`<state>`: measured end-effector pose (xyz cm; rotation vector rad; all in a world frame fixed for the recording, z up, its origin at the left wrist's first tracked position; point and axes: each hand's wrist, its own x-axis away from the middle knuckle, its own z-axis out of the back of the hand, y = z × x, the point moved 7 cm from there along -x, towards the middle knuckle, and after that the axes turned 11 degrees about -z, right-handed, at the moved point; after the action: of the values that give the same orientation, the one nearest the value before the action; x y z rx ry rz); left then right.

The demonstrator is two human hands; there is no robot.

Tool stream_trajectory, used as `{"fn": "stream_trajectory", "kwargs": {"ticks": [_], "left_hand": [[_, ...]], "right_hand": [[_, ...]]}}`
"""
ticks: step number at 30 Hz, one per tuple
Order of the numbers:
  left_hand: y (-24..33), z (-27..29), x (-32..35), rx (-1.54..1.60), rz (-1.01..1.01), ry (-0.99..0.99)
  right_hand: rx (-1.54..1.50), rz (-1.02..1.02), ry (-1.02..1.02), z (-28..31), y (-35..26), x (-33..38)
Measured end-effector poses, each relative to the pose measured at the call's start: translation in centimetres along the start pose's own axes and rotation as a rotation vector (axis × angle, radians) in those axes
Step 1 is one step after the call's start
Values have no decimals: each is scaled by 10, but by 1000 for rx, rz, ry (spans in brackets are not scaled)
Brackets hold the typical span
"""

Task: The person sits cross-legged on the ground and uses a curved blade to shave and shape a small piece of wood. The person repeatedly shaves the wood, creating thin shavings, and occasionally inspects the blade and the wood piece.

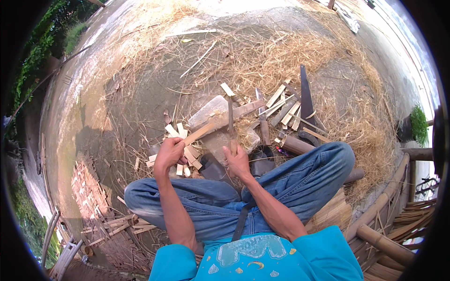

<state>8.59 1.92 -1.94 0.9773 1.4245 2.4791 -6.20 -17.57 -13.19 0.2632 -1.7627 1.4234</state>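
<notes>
While clamped on a bamboo strip (220, 122) and knife (230, 119), both hands (169, 153) (237, 161) amid offcuts (286, 108), saw (306, 98), straw (262, 56).

A pale bamboo slat (220, 119), long and flat, slants up to the right from the closed left hand (169, 153) across a grey stone block (211, 108), while the right hand (236, 160) grips a dark knife (230, 117) upright, its blade meeting the slat.
</notes>
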Motion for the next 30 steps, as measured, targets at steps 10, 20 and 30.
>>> {"fn": "stream_trajectory", "kwargs": {"ticks": [10, 20, 30], "left_hand": [[12, 35, 5, 11, -191, 334], [20, 31, 2, 271, -374, 645], [43, 13, 16, 31, -501, 756]], "right_hand": [[361, 168, 74, -2, -2, -2], [275, 264, 29, -29, -3, -7], [108, 16, -202, -51, -44, 19]]}}
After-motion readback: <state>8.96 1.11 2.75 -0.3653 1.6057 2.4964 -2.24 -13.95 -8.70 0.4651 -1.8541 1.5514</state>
